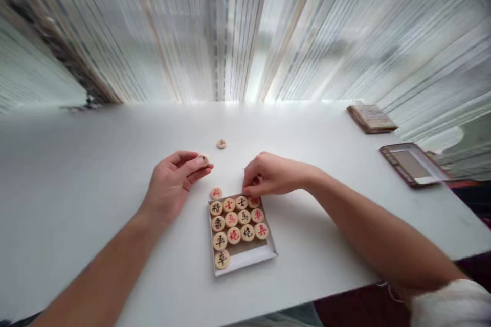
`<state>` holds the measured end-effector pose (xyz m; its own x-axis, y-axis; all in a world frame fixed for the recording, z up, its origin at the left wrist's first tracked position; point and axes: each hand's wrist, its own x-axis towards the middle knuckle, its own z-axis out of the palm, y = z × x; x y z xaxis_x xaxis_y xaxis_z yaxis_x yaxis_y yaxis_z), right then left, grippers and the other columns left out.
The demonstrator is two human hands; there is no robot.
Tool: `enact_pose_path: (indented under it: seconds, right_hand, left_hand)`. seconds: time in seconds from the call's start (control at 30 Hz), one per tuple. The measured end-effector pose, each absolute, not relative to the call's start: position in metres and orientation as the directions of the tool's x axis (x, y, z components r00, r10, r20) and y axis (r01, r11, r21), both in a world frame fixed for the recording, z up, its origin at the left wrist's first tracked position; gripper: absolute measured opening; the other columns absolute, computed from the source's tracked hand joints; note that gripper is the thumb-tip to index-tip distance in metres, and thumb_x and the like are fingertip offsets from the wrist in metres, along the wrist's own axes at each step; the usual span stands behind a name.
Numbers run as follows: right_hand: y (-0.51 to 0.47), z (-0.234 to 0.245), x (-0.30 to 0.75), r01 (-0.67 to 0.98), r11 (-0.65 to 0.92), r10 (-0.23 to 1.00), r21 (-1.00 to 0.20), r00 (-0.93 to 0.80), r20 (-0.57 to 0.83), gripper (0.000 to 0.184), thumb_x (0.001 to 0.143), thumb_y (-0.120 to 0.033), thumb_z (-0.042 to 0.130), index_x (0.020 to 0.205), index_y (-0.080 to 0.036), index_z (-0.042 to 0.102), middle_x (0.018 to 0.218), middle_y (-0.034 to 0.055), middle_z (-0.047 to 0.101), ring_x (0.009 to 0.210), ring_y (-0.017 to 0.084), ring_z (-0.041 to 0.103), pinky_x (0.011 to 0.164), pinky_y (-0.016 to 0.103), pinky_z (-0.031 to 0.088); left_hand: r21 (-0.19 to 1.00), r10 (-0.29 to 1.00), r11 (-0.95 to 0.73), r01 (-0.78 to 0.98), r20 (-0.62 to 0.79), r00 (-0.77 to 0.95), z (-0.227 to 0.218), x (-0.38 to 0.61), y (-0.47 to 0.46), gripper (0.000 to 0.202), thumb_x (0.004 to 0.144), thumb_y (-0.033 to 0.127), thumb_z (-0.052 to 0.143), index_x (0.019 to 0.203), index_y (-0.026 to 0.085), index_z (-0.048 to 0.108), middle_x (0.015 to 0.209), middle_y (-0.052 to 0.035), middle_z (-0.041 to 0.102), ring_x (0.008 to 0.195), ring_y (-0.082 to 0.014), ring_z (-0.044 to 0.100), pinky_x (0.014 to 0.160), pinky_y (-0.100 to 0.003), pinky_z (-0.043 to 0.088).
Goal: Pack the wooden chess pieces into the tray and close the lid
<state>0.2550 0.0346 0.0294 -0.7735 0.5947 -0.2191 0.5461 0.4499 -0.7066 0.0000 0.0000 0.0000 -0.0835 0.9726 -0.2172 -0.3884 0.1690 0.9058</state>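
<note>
Left hand (168, 186) pinching game piece (204, 160); right hand (268, 173) curled over box (251, 257) corner, grip unclear.

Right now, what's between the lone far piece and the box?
A red-marked piece lies between the lone piece and the box; the head view shows it.

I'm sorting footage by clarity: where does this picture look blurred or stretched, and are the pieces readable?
Head view: the striped backdrop smears and stretches towards the top; the dark-edged case at right looks soft; most pieces in the tray read clearly, but the left hand partly covers its piece.
</note>
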Motion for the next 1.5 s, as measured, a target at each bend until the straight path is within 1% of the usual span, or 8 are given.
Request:
enact_pose_path:
  seconds: [0.2,0.53,0.63,0.73,0.93,1.1,1.3,1.5]
  right_hand:
    - [0.038,0.034,0.259,0.588,0.402,0.662,-0.702,-0.716,-0.220,0.014,0.084,-0.019,0.073,0.083,-0.016,0.087,0.078,0.0039,0.080,0.068,0.016,0.065,0.064,0.027,0.047]
    - [0.046,0.017,0.273,0.646,0.344,0.702,-0.681,-0.659,-0.270,0.032,0.087,-0.049,0.072,0.078,-0.022,0.086,0.075,0.0091,0.080,0.067,0.022,0.069,0.062,0.034,0.049]
    - [0.050,0.002,0.273,0.595,0.330,0.796,-0.732,-0.593,-0.123,0.040,0.086,-0.061,0.076,0.085,-0.024,0.089,0.084,0.0154,0.081,0.072,0.027,0.073,0.062,0.038,0.054]
    - [0.051,-0.016,0.267,0.453,0.256,0.899,-0.854,-0.436,0.038,0.048,0.082,-0.074,0.079,0.091,-0.027,0.089,0.093,0.0146,0.083,0.082,0.030,0.076,0.065,0.040,0.057]
    - [0.045,-0.031,0.249,0.086,0.076,0.971,-0.993,-0.234,0.054,0.038,0.083,-0.062,0.089,0.093,-0.025,0.089,0.083,0.0107,0.079,0.069,0.018,0.064,0.057,0.031,0.052]
    - [0.044,-0.018,0.241,0.042,0.070,0.975,-0.997,-0.212,0.060,0.042,0.071,-0.056,0.099,0.090,-0.020,0.090,0.067,0.0038,0.073,0.057,0.012,0.057,0.054,0.025,0.049]
    - [0.049,-0.016,0.239,-0.021,0.085,0.964,-0.996,-0.251,0.088,0.042,0.073,-0.057,0.097,0.090,-0.019,0.090,0.065,0.0035,0.073,0.058,0.013,0.059,0.056,0.026,0.053]
    - [0.049,-0.021,0.241,-0.031,0.068,0.962,-0.997,-0.263,0.073,0.042,0.078,-0.056,0.095,0.096,-0.018,0.091,0.070,0.0053,0.077,0.062,0.015,0.065,0.062,0.028,0.056]
  left_hand:
    - [0.910,0.982,0.155,-0.385,-0.184,-0.039,-0.003,-0.001,0.001,0.038,0.065,0.023,0.101,0.098,0.014,0.084,0.083,-0.0023,0.080,0.071,-0.0100,0.073,0.069,-0.019,0.060]
    - [0.880,0.987,0.105,-0.463,-0.149,-0.059,0.000,0.009,-0.002,0.035,0.065,0.024,0.098,0.091,0.012,0.078,0.083,-0.0053,0.081,0.072,-0.0175,0.078,0.079,-0.034,0.065]
    - [0.866,0.994,0.107,-0.489,-0.112,0.020,-0.001,0.014,0.002,0.033,0.069,0.026,0.096,0.092,0.012,0.078,0.083,-0.0057,0.081,0.072,-0.0166,0.077,0.081,-0.034,0.065]
    - [0.895,0.994,0.099,-0.435,-0.065,0.092,-0.001,0.023,0.009,0.037,0.067,0.032,0.100,0.091,0.012,0.079,0.085,-0.0056,0.081,0.073,-0.0149,0.076,0.082,-0.034,0.064]
    - [0.929,0.986,0.097,-0.357,-0.040,0.163,-0.009,0.044,0.026,0.051,0.055,0.042,0.107,0.087,0.012,0.081,0.084,-0.0063,0.080,0.077,-0.0164,0.075,0.088,-0.041,0.066]
    - [0.957,0.988,0.050,-0.287,-0.006,0.155,-0.017,0.048,0.032,0.046,0.061,0.045,0.105,0.088,0.013,0.085,0.087,-0.0062,0.081,0.080,-0.0188,0.078,0.089,-0.041,0.068]
    - [0.961,0.982,0.026,-0.275,0.027,0.189,-0.021,0.042,0.037,0.030,0.072,0.036,0.101,0.093,0.017,0.089,0.090,-0.0055,0.083,0.085,-0.0184,0.079,0.090,-0.037,0.070]
    - [0.951,0.989,0.057,-0.303,-0.012,0.146,-0.022,0.043,0.037,0.032,0.070,0.037,0.102,0.091,0.016,0.088,0.092,-0.0065,0.083,0.085,-0.0197,0.080,0.091,-0.040,0.071]
